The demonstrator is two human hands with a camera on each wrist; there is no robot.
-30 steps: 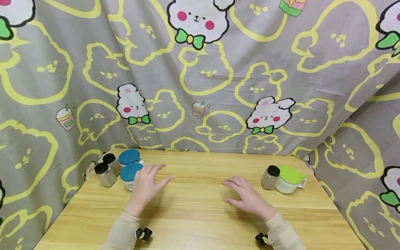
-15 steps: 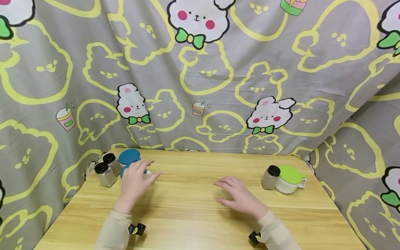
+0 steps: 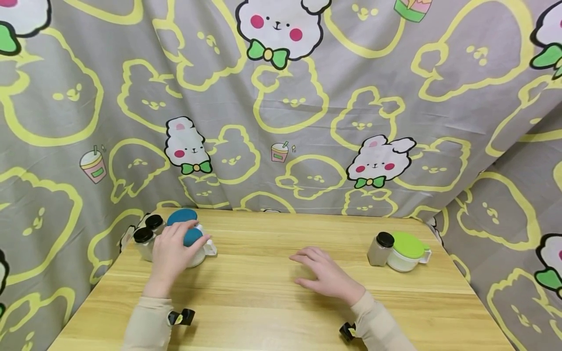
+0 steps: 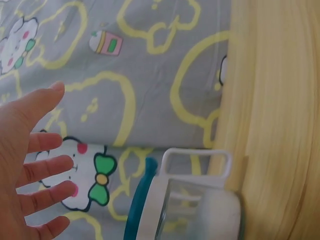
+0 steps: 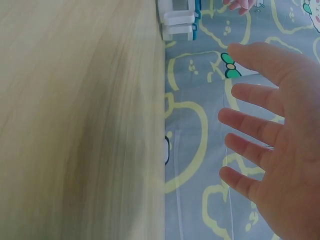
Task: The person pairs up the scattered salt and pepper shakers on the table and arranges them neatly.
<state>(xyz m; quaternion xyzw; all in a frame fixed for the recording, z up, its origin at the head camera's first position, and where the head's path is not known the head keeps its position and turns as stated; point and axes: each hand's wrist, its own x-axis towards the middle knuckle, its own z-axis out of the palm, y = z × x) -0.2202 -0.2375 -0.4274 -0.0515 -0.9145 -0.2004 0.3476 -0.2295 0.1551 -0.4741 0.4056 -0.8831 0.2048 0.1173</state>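
Note:
My left hand hovers over the left group of jars, fingers spread and loosely bent. It partly covers the front seasoning jar with a blue lid and a white handle. In the left wrist view that jar shows clear walls and white contents, apart from the spread fingers. Just beyond it stands a second blue-lidded jar. Two black-capped jars are close on the left of the hand. My right hand hangs over the middle right of the table, fingers extended and holding nothing.
At the right stand a black-capped jar and a green-lidded jar with a white handle, side by side. The wooden table ends at a patterned grey curtain at the back and sides.
My left hand has moved left across the front blue-lidded jar, uncovering its handle and now overlapping the nearer black-capped jar. My right hand has drifted left. The jars have stayed in place.

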